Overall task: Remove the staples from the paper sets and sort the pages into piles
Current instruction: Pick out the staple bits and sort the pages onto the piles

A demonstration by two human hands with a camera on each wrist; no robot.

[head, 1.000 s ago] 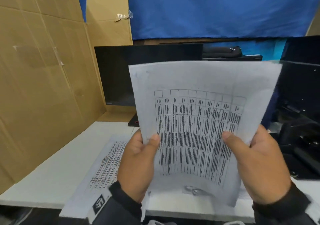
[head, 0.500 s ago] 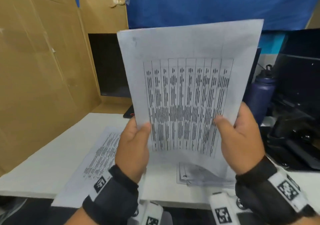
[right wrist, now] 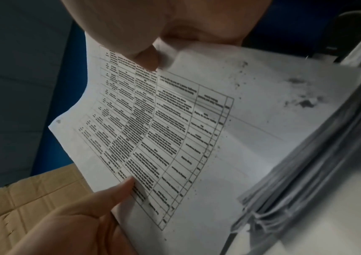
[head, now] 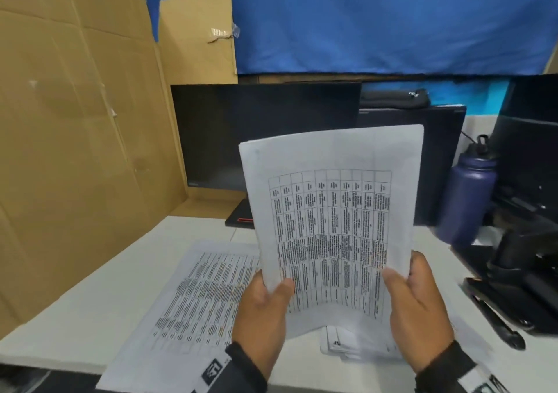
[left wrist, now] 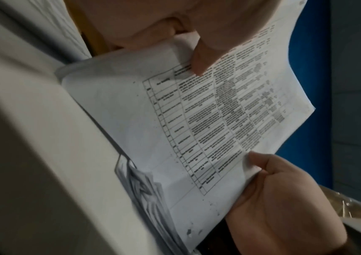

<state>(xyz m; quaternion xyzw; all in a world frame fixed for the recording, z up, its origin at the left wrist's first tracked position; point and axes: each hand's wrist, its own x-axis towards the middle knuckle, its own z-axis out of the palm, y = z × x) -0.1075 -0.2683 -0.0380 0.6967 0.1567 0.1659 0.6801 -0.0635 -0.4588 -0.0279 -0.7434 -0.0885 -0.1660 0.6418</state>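
While upright in the head view, paper set (head: 332, 226) pinched by both hands (head: 338, 311); wrist-only: stack (right wrist: 306, 172) beneath.

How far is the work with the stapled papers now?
Done, it seems: one printed page lies flat on the white table, perhaps a started pile. In hand: the left hand and right hand hold a paper set upright. Left: a stack of sets lies under it. No staple is visible.
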